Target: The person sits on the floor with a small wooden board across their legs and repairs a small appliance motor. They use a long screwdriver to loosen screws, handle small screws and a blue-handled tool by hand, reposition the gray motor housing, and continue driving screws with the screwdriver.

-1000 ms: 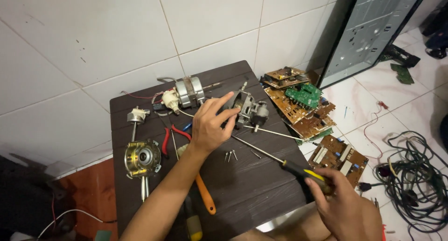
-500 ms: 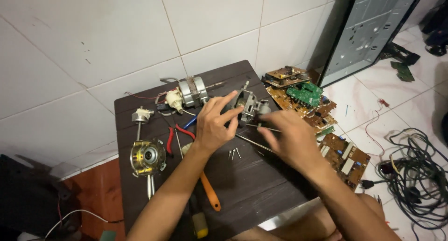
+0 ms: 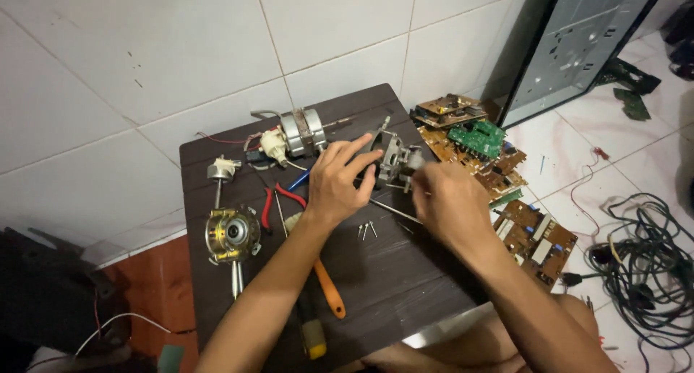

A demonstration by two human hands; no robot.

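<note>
On the dark table (image 3: 376,286), the left hand (image 3: 336,185) has its fingers spread over the near side of a grey motor housing (image 3: 390,156) at the far middle. The right hand (image 3: 448,203), just right of it, pinches something hidden. Loose screws (image 3: 366,230) lie near.

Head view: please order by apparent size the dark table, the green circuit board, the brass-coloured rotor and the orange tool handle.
1. dark table
2. green circuit board
3. brass-coloured rotor and orange tool handle: they look alike in size, so I do not rank them.
</note>
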